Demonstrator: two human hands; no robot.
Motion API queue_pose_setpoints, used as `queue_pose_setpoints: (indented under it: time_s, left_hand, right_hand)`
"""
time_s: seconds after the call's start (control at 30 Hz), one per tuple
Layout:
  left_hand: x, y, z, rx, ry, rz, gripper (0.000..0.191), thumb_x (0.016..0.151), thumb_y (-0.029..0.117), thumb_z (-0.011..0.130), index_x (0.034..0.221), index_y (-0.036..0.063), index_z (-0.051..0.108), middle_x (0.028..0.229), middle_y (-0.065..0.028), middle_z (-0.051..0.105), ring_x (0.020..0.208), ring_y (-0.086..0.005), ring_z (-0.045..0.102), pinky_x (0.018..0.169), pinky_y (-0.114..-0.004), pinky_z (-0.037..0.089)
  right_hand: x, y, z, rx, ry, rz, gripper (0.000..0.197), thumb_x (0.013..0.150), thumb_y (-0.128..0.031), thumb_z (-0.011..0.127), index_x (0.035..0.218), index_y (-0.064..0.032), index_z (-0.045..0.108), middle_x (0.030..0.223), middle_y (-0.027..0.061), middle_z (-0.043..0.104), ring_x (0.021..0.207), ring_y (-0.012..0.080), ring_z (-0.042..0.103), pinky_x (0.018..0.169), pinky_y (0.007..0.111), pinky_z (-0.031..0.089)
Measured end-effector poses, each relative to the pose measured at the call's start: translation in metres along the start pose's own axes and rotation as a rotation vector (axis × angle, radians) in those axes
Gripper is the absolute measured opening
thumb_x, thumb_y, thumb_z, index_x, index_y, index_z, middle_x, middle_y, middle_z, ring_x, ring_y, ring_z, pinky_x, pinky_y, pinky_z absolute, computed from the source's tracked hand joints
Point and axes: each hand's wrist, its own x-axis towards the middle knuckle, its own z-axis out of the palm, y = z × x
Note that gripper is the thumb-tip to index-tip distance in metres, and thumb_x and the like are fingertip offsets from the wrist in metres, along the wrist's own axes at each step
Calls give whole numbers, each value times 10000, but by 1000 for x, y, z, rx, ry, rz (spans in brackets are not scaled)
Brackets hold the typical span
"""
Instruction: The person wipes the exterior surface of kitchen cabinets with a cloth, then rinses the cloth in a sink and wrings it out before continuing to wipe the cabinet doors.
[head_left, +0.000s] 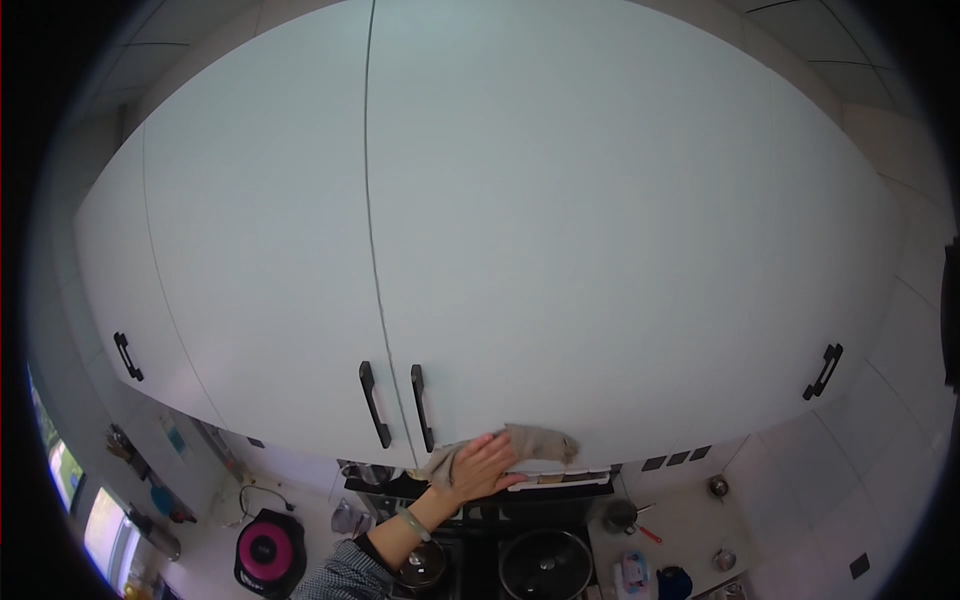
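My left hand (481, 469) lies nearly flat on a grey-brown cloth (540, 442), pressing it against the lower edge of a white wall cabinet door (600, 247). The fingers point up and to the right, and part of the cloth is hidden beneath them. One end of the cloth spreads out to the right of the fingertips. A bangle (414, 523) circles the wrist above a checked sleeve (345, 571). Just left of the cloth is a black door handle (422, 409). My right hand is out of view.
Below the cabinet are a large lidded pan (546, 564) and a smaller lidded pot (420, 564) on the stove. A black and pink appliance (268, 551) stands on the left counter. On the right counter sits a small pot (620, 516). More handles (823, 372) project from the doors.
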Motion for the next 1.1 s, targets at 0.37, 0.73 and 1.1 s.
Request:
queue_pose_setpoints:
  time_s: [0.37, 0.73, 1.1]
  left_hand:
    - [237, -14, -72, -120, -57, -141, 729, 877, 478, 523, 1443, 64, 322, 1494, -143, 307, 1394, -311, 256, 1108, -434, 228]
    - [114, 14, 8, -159, 9, 204, 551, 859, 464, 578, 1234, 60, 572, 1256, -170, 536, 1194, -322, 466, 1045, -445, 334]
    - [370, -16, -54, -21, 459, 136, 639, 858, 420, 562, 1386, 88, 426, 1446, -84, 396, 1369, -290, 317, 1098, -437, 258]
  right_hand:
    - [17, 31, -28, 16, 48, -54, 331, 951, -223, 528, 1188, -2, 594, 960, 84, 663, 830, 177, 626, 752, 316, 497]
    - [5, 55, -54, 54, 43, -144, 341, 959, -245, 525, 1193, -4, 577, 1010, 112, 662, 900, 214, 640, 767, 371, 509]
    - [1, 77, -83, 56, 235, -127, 343, 939, -296, 547, 1136, -30, 633, 960, 59, 683, 866, 163, 634, 743, 314, 482]
